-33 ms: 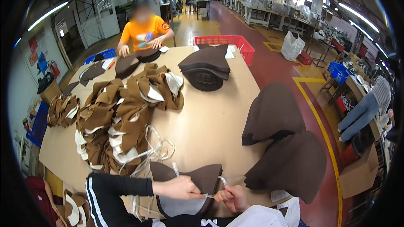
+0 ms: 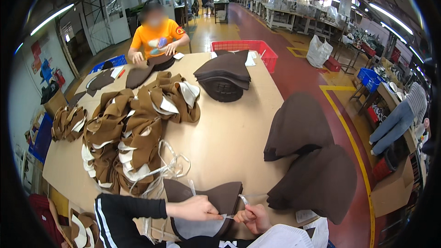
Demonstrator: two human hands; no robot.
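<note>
My left hand (image 2: pixel 197 207) is closed, its thumb and finger pinching a thin whitish strip (image 2: pixel 228 217). Close by on the right, my right hand (image 2: pixel 254 218) grips the same strip, and a loose length curls up from it. Beneath both hands lies a dark brown curved fabric piece (image 2: pixel 225 192) with a grey patch on its near part. To the left, a tangle of clear strips (image 2: pixel 172 167) rests on the table against a big heap of brown and white pieces (image 2: pixel 138 128).
On the table (image 2: pixel 220 142) at right are two stacks of dark brown pieces (image 2: pixel 301 126); another stack (image 2: pixel 223 76) stands farther back. A red crate (image 2: pixel 268 57) adjoins the far edge. Across the table a person in an orange shirt (image 2: pixel 158 34) handles dark pieces.
My hands and the strip stay almost in place. Across the table, the dark piece by the person's hand has shifted slightly.
</note>
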